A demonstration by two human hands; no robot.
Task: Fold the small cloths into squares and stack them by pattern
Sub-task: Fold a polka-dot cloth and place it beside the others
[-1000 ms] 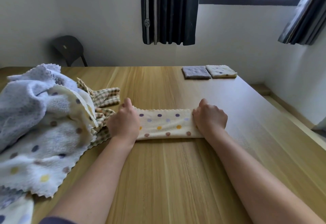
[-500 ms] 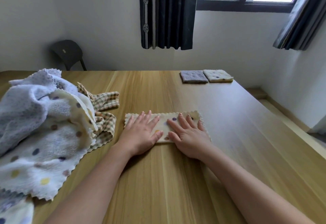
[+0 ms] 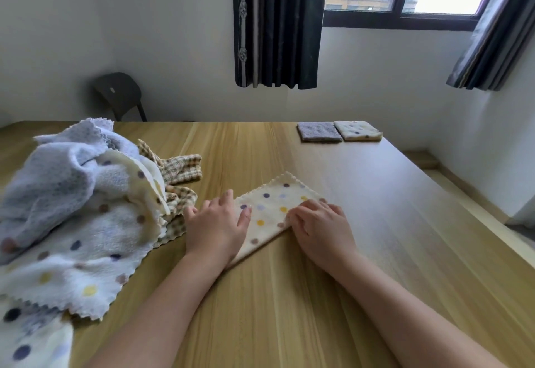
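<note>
Table (image 3: 289, 315), light wood grain. Left hand (image 3: 215, 228) lies flat with fingers straight, pressing the near left end of the dotted cloth (image 3: 272, 208). Right hand (image 3: 321, 230) has fingers bent over the cloth's right edge; can't tell whether they pinch it. The cloth is folded and lies askew at mid-table. To the left is a loose cloth pile (image 3: 72, 208), with a checked cloth (image 3: 182, 165) at its far side. At the far right edge, touching side by side, are a grey folded square (image 3: 320, 131) and a dotted folded square (image 3: 357, 130).

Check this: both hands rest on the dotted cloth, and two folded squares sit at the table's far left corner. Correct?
No. Head view: the squares sit at the table's far right corner; left hand and right hand rest on the dotted cloth.
</note>
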